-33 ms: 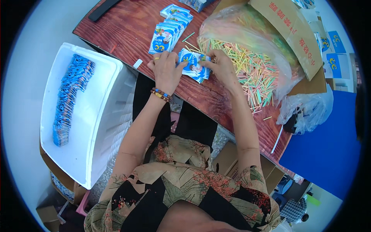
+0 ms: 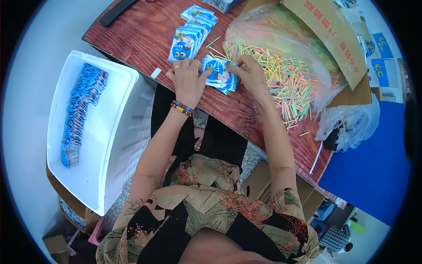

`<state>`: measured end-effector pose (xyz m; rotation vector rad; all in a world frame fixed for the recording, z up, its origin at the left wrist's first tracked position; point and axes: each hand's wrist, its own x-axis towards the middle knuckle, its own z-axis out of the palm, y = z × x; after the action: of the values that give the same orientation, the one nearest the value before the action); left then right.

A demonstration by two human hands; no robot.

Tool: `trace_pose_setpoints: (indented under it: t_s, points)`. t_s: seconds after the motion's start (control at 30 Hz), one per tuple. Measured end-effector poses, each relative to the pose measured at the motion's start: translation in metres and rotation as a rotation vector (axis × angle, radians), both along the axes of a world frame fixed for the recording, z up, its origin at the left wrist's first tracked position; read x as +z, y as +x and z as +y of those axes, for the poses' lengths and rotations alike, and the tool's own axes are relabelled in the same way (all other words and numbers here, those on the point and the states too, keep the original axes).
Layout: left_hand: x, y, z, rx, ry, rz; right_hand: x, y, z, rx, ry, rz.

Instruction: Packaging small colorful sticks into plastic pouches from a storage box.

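A small blue-and-white printed packet [image 2: 220,75] lies on the red-brown wooden table near its front edge, with another packet edge showing beneath it. My left hand [image 2: 189,81] holds its left end, the thumb on top and the other fingers bent beside the row of packets. At the right end, my right hand [image 2: 252,81] pinches the packet between thumb and fingers; the fingertips are partly hidden. Just beyond my left hand, an overlapping row of similar packets [image 2: 187,44] lies on the table.
A plastic-lined carton [image 2: 354,66] spills many thin pastel sticks [image 2: 288,81] onto the table at right. On the left stands a white foam box [image 2: 94,160] with a long row of packets [image 2: 79,105]. A black bar [image 2: 118,12] and a white scrap [image 2: 156,73] lie on the table.
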<state>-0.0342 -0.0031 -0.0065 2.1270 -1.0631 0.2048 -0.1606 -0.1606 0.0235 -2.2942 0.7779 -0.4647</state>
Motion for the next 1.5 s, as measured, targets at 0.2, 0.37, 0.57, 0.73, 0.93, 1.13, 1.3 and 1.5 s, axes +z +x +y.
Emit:
trace_pose_setpoints:
  t_s: [0.2, 0.37, 0.57, 0.73, 0.93, 1.13, 1.3, 1.5]
  points:
    - [0.016, -0.003, 0.002, -0.04, -0.135, 0.069, 0.002, -0.001, -0.004, 0.1, 0.007, -0.409]
    - [0.039, -0.006, 0.005, -0.414, -0.519, 1.11, 0.028, -0.016, 0.003, 0.171, 0.681, -0.352]
    - [0.043, -0.03, 0.009, -0.446, -0.753, 1.432, 0.026, -0.029, 0.032, 0.161, 0.81, -0.492]
    - [0.04, -0.047, 0.012, -0.375, -0.752, 1.395, 0.008, -0.037, 0.031, 0.132, 0.822, -0.488]
    - [0.027, -0.057, 0.011, -0.25, -0.718, 1.323, 0.012, -0.048, 0.039, 0.065, 0.784, -0.456]
    - [0.03, -0.064, 0.01, -0.231, -0.826, 1.525, 0.019, -0.058, 0.034, 0.079, 0.592, -0.749]
    - [0.024, -0.065, 0.011, -0.277, -0.774, 1.633, 0.042, -0.075, 0.042, 0.202, 0.533, -0.501]
    - [0.025, -0.068, 0.014, -0.26, -0.711, 1.559, 0.033, -0.086, 0.032, 0.301, 0.429, -0.302]
